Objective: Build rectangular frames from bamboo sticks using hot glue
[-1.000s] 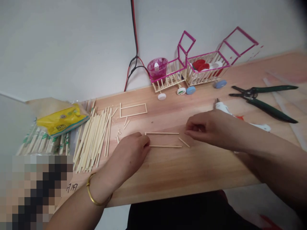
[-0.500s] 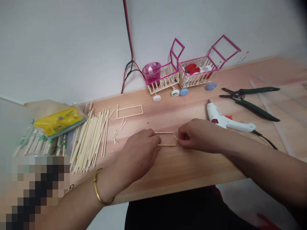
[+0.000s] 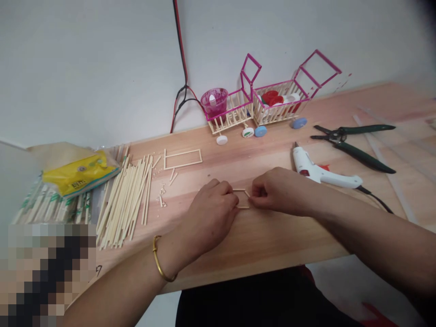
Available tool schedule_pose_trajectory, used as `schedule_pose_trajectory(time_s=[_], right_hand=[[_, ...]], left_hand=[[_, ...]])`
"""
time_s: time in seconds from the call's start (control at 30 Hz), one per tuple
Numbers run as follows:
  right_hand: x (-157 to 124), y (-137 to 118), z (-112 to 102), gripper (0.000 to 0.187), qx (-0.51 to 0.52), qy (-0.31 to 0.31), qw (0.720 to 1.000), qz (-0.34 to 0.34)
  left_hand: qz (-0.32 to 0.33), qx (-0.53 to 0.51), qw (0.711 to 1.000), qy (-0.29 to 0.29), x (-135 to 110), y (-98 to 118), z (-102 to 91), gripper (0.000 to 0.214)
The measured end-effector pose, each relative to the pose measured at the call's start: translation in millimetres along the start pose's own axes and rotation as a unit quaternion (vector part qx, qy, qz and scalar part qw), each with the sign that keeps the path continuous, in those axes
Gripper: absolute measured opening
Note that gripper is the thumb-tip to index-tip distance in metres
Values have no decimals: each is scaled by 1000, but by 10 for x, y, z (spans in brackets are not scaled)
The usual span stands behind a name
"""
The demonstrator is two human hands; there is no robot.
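1. So, from my end of the feed, the work in hand looks like a small stick frame, only partly put together, lying on the bench (image 3: 272,245) between the two hands.
2. I see its far rail (image 3: 239,190) and near rail (image 3: 244,207) running side by side, their left ends hidden under the left hand (image 3: 215,211), so I cannot tell whether that end is joined.
3. The left hand's fingers are bunched over the rails; whether they grip or merely steady them, I cannot tell.
4. The right hand (image 3: 251,197), just apart from the left, has its fingertips pinched on a short stick (image 3: 247,194), which slants at the far rail's right end.
5. I judge that right end unfinished: the short stick does not yet span to the near rail, and I can make out no glue.
6. Done already, by its look: a similar rectangular frame (image 3: 183,165), farther left.
7. The glue gun (image 3: 315,170) lies to the right, out of both hands; plenty of loose sticks (image 3: 127,200) remain at left.
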State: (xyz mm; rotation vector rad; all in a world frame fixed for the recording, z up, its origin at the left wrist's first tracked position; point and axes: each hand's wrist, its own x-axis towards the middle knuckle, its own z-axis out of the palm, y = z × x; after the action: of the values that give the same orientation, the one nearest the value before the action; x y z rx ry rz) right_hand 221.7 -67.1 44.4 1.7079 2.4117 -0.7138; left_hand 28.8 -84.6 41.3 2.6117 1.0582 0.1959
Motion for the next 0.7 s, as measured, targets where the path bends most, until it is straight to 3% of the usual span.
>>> schedule_pose_trajectory(time_s=[0.7], right_hand=[[12,-64,-38,24,30,-21,999,7]], left_hand=[[10,16,1000,-2,-28,14,72,22]])
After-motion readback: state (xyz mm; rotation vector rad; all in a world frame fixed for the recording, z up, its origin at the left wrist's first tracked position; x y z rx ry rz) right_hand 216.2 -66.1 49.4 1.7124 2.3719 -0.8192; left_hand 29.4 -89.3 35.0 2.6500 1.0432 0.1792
